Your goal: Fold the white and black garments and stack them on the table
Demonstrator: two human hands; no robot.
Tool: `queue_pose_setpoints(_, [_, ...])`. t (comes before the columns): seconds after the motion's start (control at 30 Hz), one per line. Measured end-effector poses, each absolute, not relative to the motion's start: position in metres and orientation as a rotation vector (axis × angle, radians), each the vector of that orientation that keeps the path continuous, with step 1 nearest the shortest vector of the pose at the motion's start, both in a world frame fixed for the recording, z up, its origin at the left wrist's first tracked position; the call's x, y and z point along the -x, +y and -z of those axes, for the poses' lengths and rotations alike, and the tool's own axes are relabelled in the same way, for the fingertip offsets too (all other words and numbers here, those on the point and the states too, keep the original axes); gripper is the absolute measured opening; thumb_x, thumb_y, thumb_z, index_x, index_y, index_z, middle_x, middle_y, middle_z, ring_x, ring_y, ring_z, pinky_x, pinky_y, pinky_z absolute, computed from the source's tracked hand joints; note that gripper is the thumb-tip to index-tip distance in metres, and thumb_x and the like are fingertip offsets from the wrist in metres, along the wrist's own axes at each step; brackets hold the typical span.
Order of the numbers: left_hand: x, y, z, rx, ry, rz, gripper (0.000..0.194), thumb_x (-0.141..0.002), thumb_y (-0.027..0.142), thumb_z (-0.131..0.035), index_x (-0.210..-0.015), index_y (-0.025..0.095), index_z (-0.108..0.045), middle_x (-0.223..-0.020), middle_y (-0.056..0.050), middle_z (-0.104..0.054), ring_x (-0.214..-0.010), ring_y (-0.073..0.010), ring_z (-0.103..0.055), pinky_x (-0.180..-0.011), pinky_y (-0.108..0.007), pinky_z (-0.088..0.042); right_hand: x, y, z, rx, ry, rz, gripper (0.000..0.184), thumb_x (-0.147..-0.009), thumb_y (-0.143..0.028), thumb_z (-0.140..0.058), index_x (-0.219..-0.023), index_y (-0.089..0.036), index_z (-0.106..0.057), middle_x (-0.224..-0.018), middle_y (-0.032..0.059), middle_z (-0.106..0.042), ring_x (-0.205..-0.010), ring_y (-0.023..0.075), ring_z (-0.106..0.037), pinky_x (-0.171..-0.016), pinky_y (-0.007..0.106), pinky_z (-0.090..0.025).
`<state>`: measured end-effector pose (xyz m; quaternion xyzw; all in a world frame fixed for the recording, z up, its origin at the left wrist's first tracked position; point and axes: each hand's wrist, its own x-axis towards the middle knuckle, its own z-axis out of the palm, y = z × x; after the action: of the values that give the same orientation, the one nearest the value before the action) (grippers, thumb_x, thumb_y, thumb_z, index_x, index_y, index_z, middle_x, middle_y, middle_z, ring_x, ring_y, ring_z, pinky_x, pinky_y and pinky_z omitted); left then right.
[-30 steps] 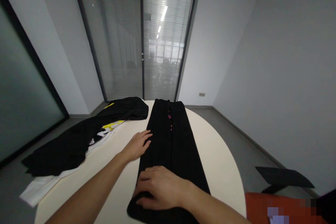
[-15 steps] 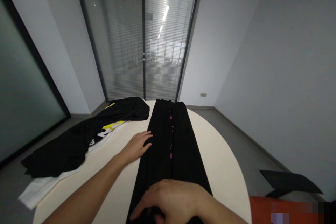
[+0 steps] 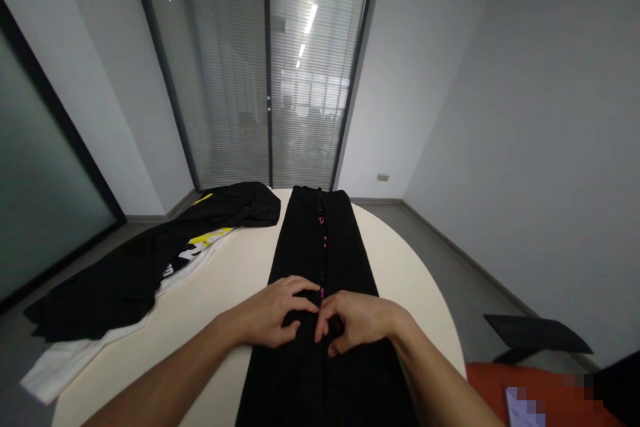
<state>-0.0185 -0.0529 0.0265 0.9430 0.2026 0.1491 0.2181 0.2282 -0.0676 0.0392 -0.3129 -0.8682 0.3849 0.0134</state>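
Observation:
A long black garment (image 3: 350, 247) lies lengthwise on the round cream table (image 3: 410, 267), its two halves meeting along a middle line with pink lettering. On its left half rests my left hand (image 3: 275, 310), palm down, fingers spread, with the fingertips reaching the middle line. Close beside it, my right hand (image 3: 357, 320) bends over the right half. Its fingertips point down at the middle line, and a gap shows between them and the thumb. Neither hand is lifting the cloth.
To the left, a black garment (image 3: 115, 273) lies over a white garment (image 3: 65, 367) with yellow and black print, both reaching past the table edge. An orange seat (image 3: 485, 390) with a black armrest (image 3: 540, 333) stands at right. Glass panels (image 3: 225, 80) with blinds stand behind.
My right hand has moved forward from the near end of the black garment to its middle line. My left hand has slid right and nearer, from the garment's left edge onto it.

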Motion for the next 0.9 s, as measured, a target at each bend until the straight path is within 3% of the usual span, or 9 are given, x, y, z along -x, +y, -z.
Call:
queue_pose_setpoints(0.07, [0.016, -0.057, -0.029, -2.606, 0.527, -0.416, 0.039, -0.072, 0.01, -0.065, -0.104, 0.031, -0.073, -0.143, 0.0, -0.053, -0.135, -0.0267, -0.042, -0.115, -0.044, -0.032, -0.225, -0.07, -0.039, 0.912, -2.705, -1.238, 0.027, -0.069, -0.019, -0.078, -0.096, -0.021, -0.079, -0.081, -0.0032, -0.066, -0.073, 0.0095, -0.058, -0.07, 0.019, -0.043])
queue_pose_setpoints(0.17, [0.012, -0.065, -0.032, -2.578, 0.454, -0.402, 0.015, -0.073, 0.023, -0.075, -0.086, 0.028, -0.074, -0.12, -0.001, -0.065, -0.122, -0.0255, -0.052, -0.11, -0.04, -0.037, -0.228, -0.074, -0.044, 0.893, -2.654, -1.357, 0.019, -0.07, -0.014, -0.073, -0.087, -0.019, -0.078, -0.078, -0.0039, -0.065, -0.07, 0.0079, -0.056, -0.066, 0.017, -0.042])
queue_pose_setpoints(0.3, [0.006, -0.079, -0.032, -2.568, 0.348, -0.313, 0.04, -0.066, 0.052, -0.084, -0.093, 0.026, -0.072, -0.104, -0.002, -0.069, -0.103, -0.023, -0.061, -0.097, -0.036, -0.041, -0.24, -0.073, -0.05, 0.965, -2.469, -1.603, 0.024, -0.066, -0.011, -0.069, -0.09, -0.015, -0.075, -0.076, -0.0037, -0.065, -0.066, 0.008, -0.057, -0.062, 0.017, -0.043])
queue_pose_setpoints(0.37, [0.003, -0.086, -0.033, -2.616, 0.345, -0.236, 0.048, -0.063, 0.057, -0.083, -0.098, 0.026, -0.07, -0.101, -0.003, -0.07, -0.098, -0.024, -0.063, -0.092, -0.037, -0.042, -0.241, -0.072, -0.048, 1.007, -2.404, -1.685, 0.03, -0.066, -0.013, -0.071, -0.095, -0.015, -0.074, -0.075, -0.0042, -0.065, -0.067, 0.0087, -0.058, -0.06, 0.016, -0.044])
queue_pose_setpoints(0.47, [0.0, -0.097, -0.034, -2.717, 0.388, -0.112, 0.044, -0.066, 0.054, -0.08, -0.099, 0.026, -0.07, -0.096, -0.003, -0.071, -0.09, -0.0244, -0.065, -0.083, -0.037, -0.045, -0.235, -0.072, -0.04, 0.995, -2.461, -1.652, 0.035, -0.064, -0.02, -0.08, -0.098, -0.017, -0.075, -0.08, -0.0039, -0.067, -0.069, 0.0085, -0.057, -0.061, 0.016, -0.043])
queue_pose_setpoints(0.63, [-0.004, -0.105, -0.038, -2.793, 0.4, -0.086, 0.011, -0.072, 0.03, -0.07, -0.082, 0.025, -0.071, -0.078, -0.001, -0.071, -0.077, -0.0212, -0.067, -0.071, -0.031, -0.049, -0.234, -0.07, -0.039, 0.91, -2.61, -1.549, 0.023, -0.069, -0.022, -0.077, -0.091, -0.018, -0.078, -0.078, -0.004, -0.067, -0.068, 0.0077, -0.055, -0.061, 0.016, -0.041])
queue_pose_setpoints(0.8, [0.001, -0.097, -0.049, -2.547, 0.38, -0.253, 0.029, -0.072, 0.016, -0.064, -0.098, 0.025, -0.073, -0.082, 0.002, -0.073, -0.068, -0.0128, -0.066, -0.066, -0.021, -0.049, -0.245, -0.071, -0.052, 0.931, -2.434, -1.761, 0.026, -0.067, -0.015, -0.072, -0.092, -0.014, -0.075, -0.076, -0.004, -0.067, -0.063, 0.0067, -0.054, -0.06, 0.016, -0.042])
queue_pose_setpoints(0.9, [0.002, -0.096, -0.049, -2.436, 0.366, -0.213, 0.026, -0.074, 0.023, -0.072, -0.1, 0.026, -0.075, -0.08, 0.002, -0.074, -0.065, -0.0121, -0.067, -0.063, -0.019, -0.049, -0.241, -0.073, -0.052, 0.896, -2.4, -1.825, 0.026, -0.067, -0.018, -0.076, -0.093, -0.013, -0.074, -0.08, -0.0031, -0.068, -0.065, 0.007, -0.055, -0.062, 0.016, -0.043])
